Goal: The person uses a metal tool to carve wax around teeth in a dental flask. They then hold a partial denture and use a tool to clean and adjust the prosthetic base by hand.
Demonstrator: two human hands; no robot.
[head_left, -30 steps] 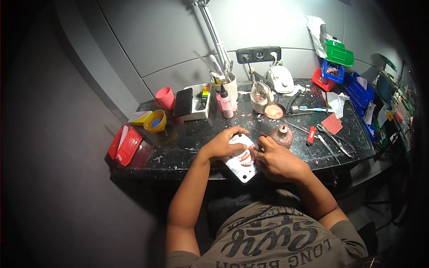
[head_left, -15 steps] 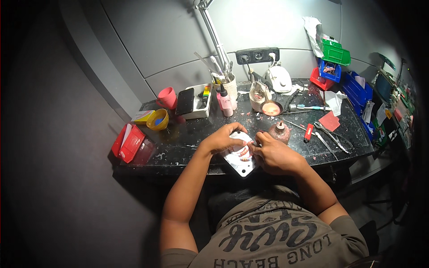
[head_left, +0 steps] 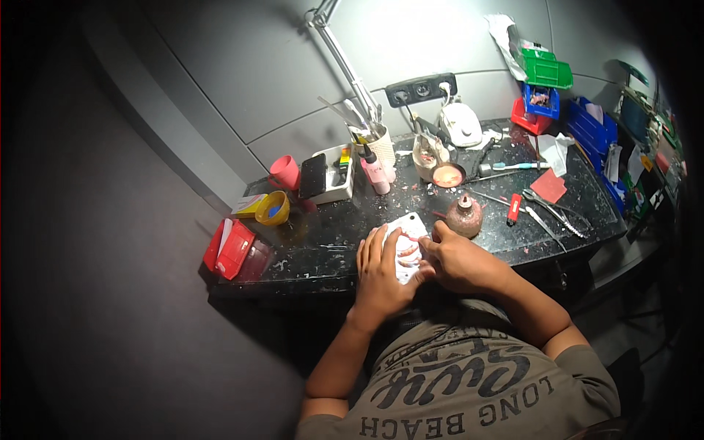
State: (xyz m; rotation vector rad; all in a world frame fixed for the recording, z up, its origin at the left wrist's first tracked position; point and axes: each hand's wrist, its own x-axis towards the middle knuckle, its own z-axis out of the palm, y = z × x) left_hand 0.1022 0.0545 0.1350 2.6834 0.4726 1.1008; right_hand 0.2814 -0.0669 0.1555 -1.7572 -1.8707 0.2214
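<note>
A white dental model [head_left: 412, 224] with a pink, gum-coloured arch [head_left: 408, 253] is held at the bench's front edge. My left hand [head_left: 383, 275] is wrapped along its left side, the fingers lying over it and the thumb at the near end. At the right side, my right hand [head_left: 458, 257] is closed, its fingertips pinched against the pink arch. What those fingertips hold, if anything, is too small to make out. Just beyond my right hand stands a round bottle [head_left: 464, 218] with a pointed spout.
On the right lie a red-handled tool [head_left: 514, 210], pliers [head_left: 554, 209] and a pink wax sheet [head_left: 548, 186]. Farther back are a pan of pink material [head_left: 447, 174] and a pink bottle [head_left: 375, 176]. A yellow bowl [head_left: 272, 209] and red bin [head_left: 235, 249] stand left.
My left hand has shifted from the model's far left edge to its near left side, fingers now pointing away from me. The right hand stays at the arch. The whole view has tilted slightly.
</note>
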